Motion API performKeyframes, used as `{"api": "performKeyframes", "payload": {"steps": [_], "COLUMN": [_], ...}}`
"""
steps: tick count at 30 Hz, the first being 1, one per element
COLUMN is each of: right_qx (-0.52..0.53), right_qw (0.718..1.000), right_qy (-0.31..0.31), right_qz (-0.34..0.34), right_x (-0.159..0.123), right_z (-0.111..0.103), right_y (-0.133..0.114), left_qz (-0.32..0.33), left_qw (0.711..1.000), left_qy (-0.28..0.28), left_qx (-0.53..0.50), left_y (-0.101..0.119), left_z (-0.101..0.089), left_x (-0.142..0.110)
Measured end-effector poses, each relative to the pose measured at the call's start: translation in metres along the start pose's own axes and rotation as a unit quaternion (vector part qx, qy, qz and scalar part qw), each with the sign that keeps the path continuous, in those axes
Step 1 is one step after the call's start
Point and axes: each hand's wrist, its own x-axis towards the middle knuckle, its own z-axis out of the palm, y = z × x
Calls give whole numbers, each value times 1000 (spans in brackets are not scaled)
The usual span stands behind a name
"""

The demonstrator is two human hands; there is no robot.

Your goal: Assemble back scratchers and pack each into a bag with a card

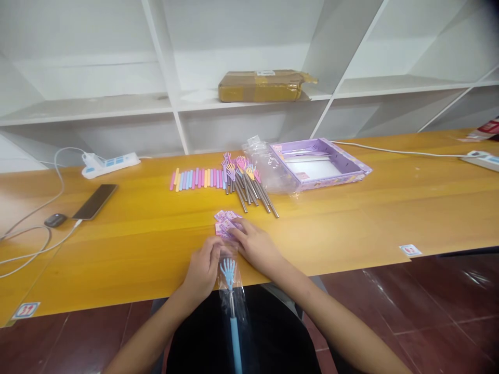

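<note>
One phone (95,201) lies left of the left hand (201,268), whose fingers pinch the top of one clear bag (240,299). In it, one blue hand-shaped scratcher (233,318) lies across the table edge, long axis running front to back, claw pointing away from the person. The right hand (256,246) bends its fingers over several overlapping cards (224,227), pinching or merely resting, I cannot tell, left of one open purple box (317,169).

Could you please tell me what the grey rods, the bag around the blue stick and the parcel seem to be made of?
The rods look like polished metal, grey with bright highlights. The bag seems thin, glossy plastic film, see-through and creased. The parcel is probably cardboard, its shiny brown tape ragged at one end.
</note>
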Motion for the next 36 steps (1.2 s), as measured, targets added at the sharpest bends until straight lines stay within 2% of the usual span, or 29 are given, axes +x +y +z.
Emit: {"api": "performKeyframes", "payload": {"steps": [4, 10, 13, 16, 23, 27, 30, 33, 36], "right_qx": [37, 194, 235, 235, 118, 147, 217, 342, 432], "right_qw": [999, 977, 967, 969, 992, 987, 972, 934, 886], "right_qy": [-3, 39, 67, 65, -5, 2, 15, 14, 98], "right_qz": [16, 77, 69, 46, 48, 64, 86, 101, 133], "right_x": [1, 0, -1, -1, -3, -2, 0, 1, 0], "right_z": [4, 6, 2, -2, 8, 6, -1, -8, -10], "right_y": [3, 7, 7, 8, 11, 8, 6, 7, 9], "left_qz": [62, 24, 22, 27, 34, 25, 14, 3, -7], "left_qw": [997, 999, 999, 997, 997, 998, 999, 998, 996], "left_qy": [5, -13, -43, -67, -60, -49, -41, -36, -32], "left_qx": [54, 19, 18, 22, 16, -3, -24, -49, -83], "left_y": [11, 19, 19, 19, 19, 15, 11, 10, 12], "left_z": [-5, -6, -7, -8, -8, -8, -8, -7, -8], "left_x": [3, 4, 4, 5, 5, 4, 3, 2, 4]}}
